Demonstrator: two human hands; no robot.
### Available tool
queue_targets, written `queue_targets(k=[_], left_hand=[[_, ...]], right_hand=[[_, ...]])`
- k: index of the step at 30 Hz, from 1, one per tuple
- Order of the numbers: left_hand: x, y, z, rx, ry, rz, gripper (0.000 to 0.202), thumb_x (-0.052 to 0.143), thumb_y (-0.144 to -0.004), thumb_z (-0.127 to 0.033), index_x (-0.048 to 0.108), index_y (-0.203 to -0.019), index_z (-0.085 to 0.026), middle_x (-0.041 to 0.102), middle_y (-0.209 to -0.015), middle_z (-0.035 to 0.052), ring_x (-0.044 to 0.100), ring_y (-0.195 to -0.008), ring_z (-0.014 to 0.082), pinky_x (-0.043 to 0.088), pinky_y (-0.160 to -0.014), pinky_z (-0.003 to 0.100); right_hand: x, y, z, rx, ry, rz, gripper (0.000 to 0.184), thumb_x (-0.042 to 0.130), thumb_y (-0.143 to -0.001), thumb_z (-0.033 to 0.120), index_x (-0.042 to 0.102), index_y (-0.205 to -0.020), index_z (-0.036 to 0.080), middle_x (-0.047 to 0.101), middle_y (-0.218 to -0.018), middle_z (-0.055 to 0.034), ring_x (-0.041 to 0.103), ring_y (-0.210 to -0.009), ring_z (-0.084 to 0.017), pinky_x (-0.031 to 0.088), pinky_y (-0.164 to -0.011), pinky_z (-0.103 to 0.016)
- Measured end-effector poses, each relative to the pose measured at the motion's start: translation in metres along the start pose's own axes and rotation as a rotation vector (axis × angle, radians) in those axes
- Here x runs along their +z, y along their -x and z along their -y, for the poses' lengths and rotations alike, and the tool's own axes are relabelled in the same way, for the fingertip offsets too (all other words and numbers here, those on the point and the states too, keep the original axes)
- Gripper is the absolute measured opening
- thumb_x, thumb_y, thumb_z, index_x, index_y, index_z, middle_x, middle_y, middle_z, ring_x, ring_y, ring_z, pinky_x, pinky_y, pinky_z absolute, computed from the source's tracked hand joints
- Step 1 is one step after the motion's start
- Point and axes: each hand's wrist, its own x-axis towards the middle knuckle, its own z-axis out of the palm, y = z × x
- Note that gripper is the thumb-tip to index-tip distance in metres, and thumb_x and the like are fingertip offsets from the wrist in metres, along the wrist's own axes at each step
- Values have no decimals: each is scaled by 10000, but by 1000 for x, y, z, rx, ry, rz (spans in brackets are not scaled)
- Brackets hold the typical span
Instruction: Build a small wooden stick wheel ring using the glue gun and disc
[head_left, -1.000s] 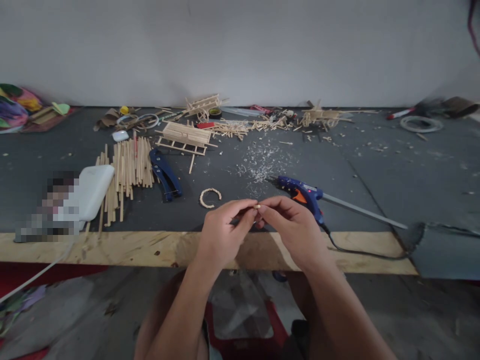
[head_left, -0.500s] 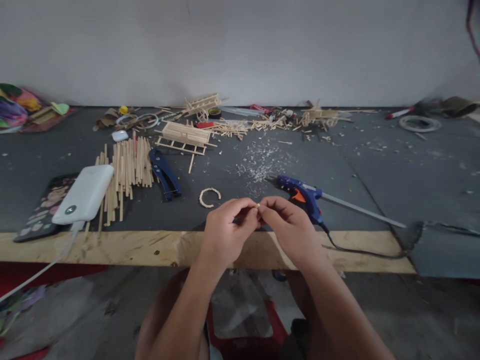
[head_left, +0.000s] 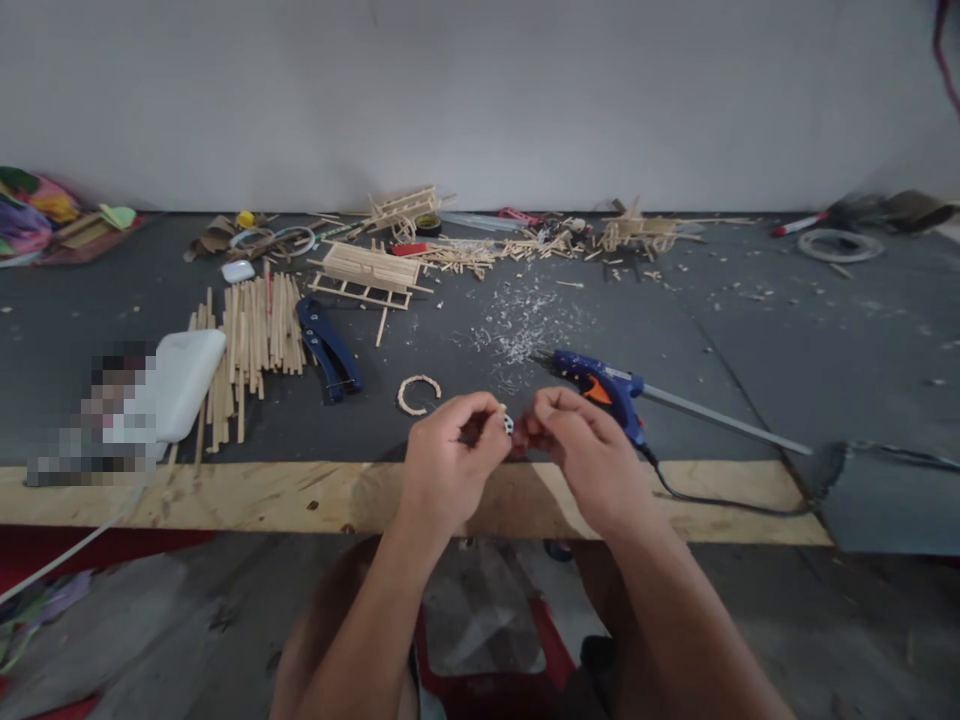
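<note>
My left hand [head_left: 450, 458] and my right hand [head_left: 581, 450] meet over the table's front edge, fingers pinched together. Between the fingertips sits a tiny pale piece [head_left: 507, 421], too small to name. A small curved wooden ring piece [head_left: 418, 393] lies on the dark mat just left of the hands. A blue glue gun [head_left: 604, 385] with an orange trigger lies right behind my right hand, its cord running off to the right.
A bundle of wooden sticks [head_left: 251, 335], blue pliers [head_left: 328, 350] and a white power bank [head_left: 176, 385] lie at the left. A stick-built frame [head_left: 367, 272] and other stick models [head_left: 637, 235] stand farther back among shavings [head_left: 521, 325]. The table's wooden edge [head_left: 262, 495] runs across the front.
Both hands have stayed in place and curled a little tighter. The fingertips have shifted slightly around the tiny piece.
</note>
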Motion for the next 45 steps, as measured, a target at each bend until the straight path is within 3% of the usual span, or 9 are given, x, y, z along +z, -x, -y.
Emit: queue_targets(k=[5,9,14,19,23,29,36,40,45], left_hand=[[-16,-7,8,-66,172,-224,162,615,-802,-334,663,-833,-181,645,-703,5,547,-544,93,482,-517,213],[-28,-10,14,-89,286,-202,170,653,-786,-338,671,-837,-176,681,-774,33,582,-563,99,499,-505,218],[-31,-7,9,-240,232,57,133,662,-765,-290,691,-820,-173,671,-690,18,596,-540,102,495,-517,220],[-20,1,-4,-327,200,358,104,618,-788,-264,683,-826,-191,625,-605,-15,586,-516,102,478,-513,221],[-15,4,-4,-363,294,425,91,633,-785,-275,663,-813,-194,605,-600,-22,574,-509,97,487,-518,224],[-20,2,2,-365,378,427,199,657,-780,-301,625,-946,-195,649,-679,-1,597,-528,101,498,-509,221],[-56,-10,17,-67,-302,12,172,592,-810,-284,676,-950,-228,668,-960,51,630,-771,169,521,-673,304],[-72,-14,33,36,-620,24,228,551,-792,-189,679,-980,-214,579,-1237,91,515,-1167,283,467,-929,441],[-74,-16,48,102,-726,55,201,514,-835,-206,687,-936,-194,617,-1178,106,529,-1137,291,400,-1002,509]], right_hand=[[-19,-2,7,-11,-25,-76,149,545,-791,282,507,-663,215,529,-644,10,543,-592,-129,450,-559,-260],[-31,-1,8,121,303,218,62,600,-753,244,605,-709,201,583,-617,19,514,-544,-109,417,-539,-242],[-37,0,5,190,604,380,95,592,-743,231,679,-706,216,604,-620,27,504,-544,-110,360,-499,-233],[-33,2,7,191,391,300,161,667,-760,358,652,-838,218,619,-653,23,550,-569,-120,418,-508,-233],[-26,2,7,80,286,334,214,696,-751,312,673,-946,227,696,-877,-18,637,-813,-163,488,-737,-288],[-22,0,5,97,392,305,104,642,-781,307,675,-796,209,653,-710,8,581,-616,-124,448,-583,-251],[-18,-9,-3,106,325,82,173,657,-757,360,624,-791,194,620,-672,19,561,-559,-107,434,-552,-244],[-14,-17,-9,103,426,27,171,625,-781,359,624,-785,188,613,-653,19,545,-510,-95,415,-505,-234],[-8,-30,-16,105,496,17,159,623,-769,337,620,-776,178,616,-609,13,519,-439,-86,382,-431,-218]])
